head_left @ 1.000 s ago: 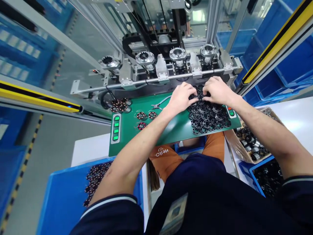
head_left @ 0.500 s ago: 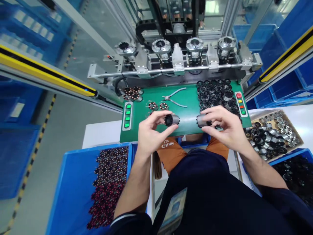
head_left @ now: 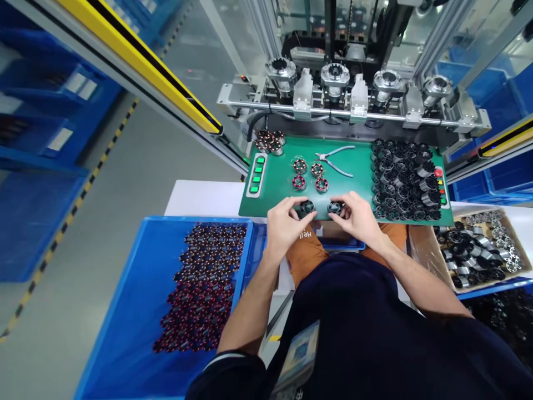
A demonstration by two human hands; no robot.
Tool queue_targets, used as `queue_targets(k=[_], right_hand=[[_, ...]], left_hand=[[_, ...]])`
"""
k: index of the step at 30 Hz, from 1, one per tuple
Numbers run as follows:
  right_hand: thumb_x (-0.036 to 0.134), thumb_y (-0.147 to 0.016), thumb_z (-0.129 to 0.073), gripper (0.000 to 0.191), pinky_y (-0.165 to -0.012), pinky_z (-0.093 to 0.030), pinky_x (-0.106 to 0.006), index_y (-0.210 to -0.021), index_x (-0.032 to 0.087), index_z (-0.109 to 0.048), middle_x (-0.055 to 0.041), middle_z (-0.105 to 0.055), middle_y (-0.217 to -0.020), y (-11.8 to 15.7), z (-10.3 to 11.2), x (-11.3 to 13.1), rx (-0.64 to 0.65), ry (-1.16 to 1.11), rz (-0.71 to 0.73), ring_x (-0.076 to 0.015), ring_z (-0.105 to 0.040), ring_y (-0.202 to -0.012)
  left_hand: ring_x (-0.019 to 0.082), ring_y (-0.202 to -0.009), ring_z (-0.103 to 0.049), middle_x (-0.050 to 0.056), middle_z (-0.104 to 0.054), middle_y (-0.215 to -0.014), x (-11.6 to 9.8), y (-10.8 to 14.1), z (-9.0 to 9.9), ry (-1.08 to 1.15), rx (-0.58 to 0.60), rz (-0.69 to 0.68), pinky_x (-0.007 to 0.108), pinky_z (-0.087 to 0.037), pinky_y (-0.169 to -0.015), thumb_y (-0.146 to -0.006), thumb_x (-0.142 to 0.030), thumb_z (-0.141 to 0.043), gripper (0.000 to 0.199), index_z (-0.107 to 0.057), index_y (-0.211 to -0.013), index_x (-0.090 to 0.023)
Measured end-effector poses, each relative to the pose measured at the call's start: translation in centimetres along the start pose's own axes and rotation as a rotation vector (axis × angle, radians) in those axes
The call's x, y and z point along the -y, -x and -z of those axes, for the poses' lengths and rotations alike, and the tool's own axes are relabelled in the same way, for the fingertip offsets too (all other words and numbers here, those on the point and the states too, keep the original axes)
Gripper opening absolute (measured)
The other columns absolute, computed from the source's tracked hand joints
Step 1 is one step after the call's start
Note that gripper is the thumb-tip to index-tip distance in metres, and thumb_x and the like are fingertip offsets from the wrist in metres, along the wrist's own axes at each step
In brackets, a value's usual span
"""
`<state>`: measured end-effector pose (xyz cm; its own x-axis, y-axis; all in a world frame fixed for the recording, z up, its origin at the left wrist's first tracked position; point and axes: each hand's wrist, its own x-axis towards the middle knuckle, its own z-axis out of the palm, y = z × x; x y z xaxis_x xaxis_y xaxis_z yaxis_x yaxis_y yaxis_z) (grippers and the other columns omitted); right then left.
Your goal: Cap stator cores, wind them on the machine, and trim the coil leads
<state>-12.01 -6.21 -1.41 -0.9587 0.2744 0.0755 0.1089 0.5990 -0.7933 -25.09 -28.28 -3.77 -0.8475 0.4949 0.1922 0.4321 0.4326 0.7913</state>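
Observation:
My left hand (head_left: pixel 288 226) pinches a black ring-shaped part (head_left: pixel 307 207) between thumb and fingers, low over the front edge of the green work plate (head_left: pixel 275 191). Just to its right, my right hand (head_left: pixel 356 218) grips a second black ring-shaped part (head_left: pixel 335 208). Both parts have their round ends facing up and are a small gap apart. Behind them sit two red-wound cores (head_left: pixel 298 182) and two copper-wound cores (head_left: pixel 300 164). Pliers (head_left: pixel 336 161) with pale blue handles lie half open on the plate.
Rows of black parts (head_left: pixel 400 178) cover the plate's right side. Copper-wound cores (head_left: pixel 269 142) cluster at its back left. Behind stands a metal fixture (head_left: pixel 358 99). A blue tray (head_left: pixel 137 266) of cores is at left, a cardboard box (head_left: pixel 425 244) of parts at right.
The view has swung, so the plate appears further right. Both held parts have turned from lying sideways to round ends up, and my hands are closer together.

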Motion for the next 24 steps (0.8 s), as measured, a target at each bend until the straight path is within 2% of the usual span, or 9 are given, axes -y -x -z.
queue_targets(k=[3,5,10,13,16,18,20,22,24], right_hand=[[0.024,-0.094,-0.089,0.032,-0.086,-0.064,-0.043,-0.124,0.026,-0.079,-0.0029,-0.069,-0.098,0.0,0.4,0.0,-0.011,-0.001,-0.021,-0.0218,-0.066,-0.078],[0.026,-0.09,-0.09,0.031,-0.086,-0.065,-0.044,-0.119,0.027,-0.077,-0.0023,-0.071,-0.095,-0.1,0.7,0.1,-0.011,-0.025,-0.033,-0.0231,-0.068,-0.079],[0.048,-0.097,-0.084,0.037,-0.086,-0.071,-0.04,-0.126,0.029,-0.07,-0.0024,-0.081,-0.109,0.3,2.3,1.6,-0.014,-0.153,-0.031,-0.0226,-0.079,-0.092],[0.045,-0.099,-0.081,0.042,-0.094,-0.071,-0.043,-0.139,0.031,-0.075,-0.0034,-0.082,-0.117,0.6,3.4,2.8,-0.02,-0.169,0.006,-0.0237,-0.08,-0.103],[0.045,-0.1,-0.083,0.034,-0.09,-0.072,-0.043,-0.13,0.03,-0.08,-0.0036,-0.082,-0.112,0.6,4.0,3.3,-0.038,-0.149,0.02,-0.023,-0.079,-0.095],[0.047,-0.098,-0.087,0.038,-0.089,-0.074,-0.044,-0.13,0.029,-0.078,-0.0044,-0.083,-0.114,0.5,3.9,3.2,-0.06,-0.127,0.018,-0.0228,-0.079,-0.091],[0.046,-0.097,-0.089,0.049,-0.095,-0.074,-0.047,-0.141,0.029,-0.075,-0.0073,-0.084,-0.125,0.2,3.4,2.6,-0.079,-0.094,0.029,-0.0254,-0.081,-0.099],[0.041,-0.098,-0.087,0.05,-0.106,-0.072,-0.055,-0.145,0.029,-0.076,-0.0103,-0.084,-0.132,-0.3,2.5,1.6,-0.082,-0.054,0.05,-0.031,-0.08,-0.113],[0.034,-0.096,-0.087,0.041,-0.112,-0.068,-0.062,-0.135,0.028,-0.08,-0.012,-0.084,-0.126,-0.7,1.4,0.6,-0.071,-0.017,0.06,-0.0364,-0.078,-0.119]], left_hand=[[0.014,-0.062,-0.064,-0.001,-0.082,-0.094,0.0,0.2,0.1,0.029,0.007,0.0,0.032,-0.058,-0.073,-0.084,-0.028,-0.103,0.037,-0.09,-0.119,-0.025],[0.017,-0.072,-0.071,0.001,-0.083,-0.097,-0.1,0.3,0.1,0.068,0.017,-0.005,0.034,-0.063,-0.079,-0.084,-0.03,-0.103,0.037,-0.088,-0.118,-0.025],[0.023,-0.106,-0.085,0.007,-0.084,-0.128,-1.0,0.5,0.8,0.203,-0.005,-0.006,0.04,-0.074,-0.095,-0.097,-0.038,-0.091,0.041,-0.072,-0.13,-0.025],[0.026,-0.123,-0.083,0.01,-0.081,-0.139,-1.5,0.4,1.7,0.222,-0.018,-0.027,0.046,-0.072,-0.11,-0.106,-0.042,-0.08,0.036,-0.072,-0.137,-0.026],[0.028,-0.129,-0.082,0.01,-0.081,-0.137,-1.6,0.3,2.5,0.23,-0.02,-0.052,0.05,-0.068,-0.12,-0.107,-0.046,-0.08,0.036,-0.074,-0.136,-0.026],[0.026,-0.123,-0.084,0.01,-0.083,-0.135,-1.4,0.2,2.4,0.24,-0.023,-0.053,0.046,-0.071,-0.114,-0.104,-0.046,-0.084,0.041,-0.071,-0.137,-0.025],[0.026,-0.124,-0.085,0.011,-0.083,-0.139,-0.9,0.1,1.9,0.224,-0.022,-0.053,0.044,-0.072,-0.112,-0.102,-0.043,-0.088,0.048,-0.071,-0.143,-0.025],[0.029,-0.13,-0.082,0.011,-0.084,-0.141,-0.4,-0.1,1.0,0.167,-0.023,-0.052,0.049,-0.068,-0.119,-0.099,-0.038,-0.092,0.05,-0.076,-0.145,-0.026],[0.033,-0.131,-0.078,0.01,-0.086,-0.133,0.2,-0.1,0.1,0.083,-0.043,-0.036,0.057,-0.064,-0.122,-0.094,-0.032,-0.097,0.045,-0.084,-0.137,-0.027]])
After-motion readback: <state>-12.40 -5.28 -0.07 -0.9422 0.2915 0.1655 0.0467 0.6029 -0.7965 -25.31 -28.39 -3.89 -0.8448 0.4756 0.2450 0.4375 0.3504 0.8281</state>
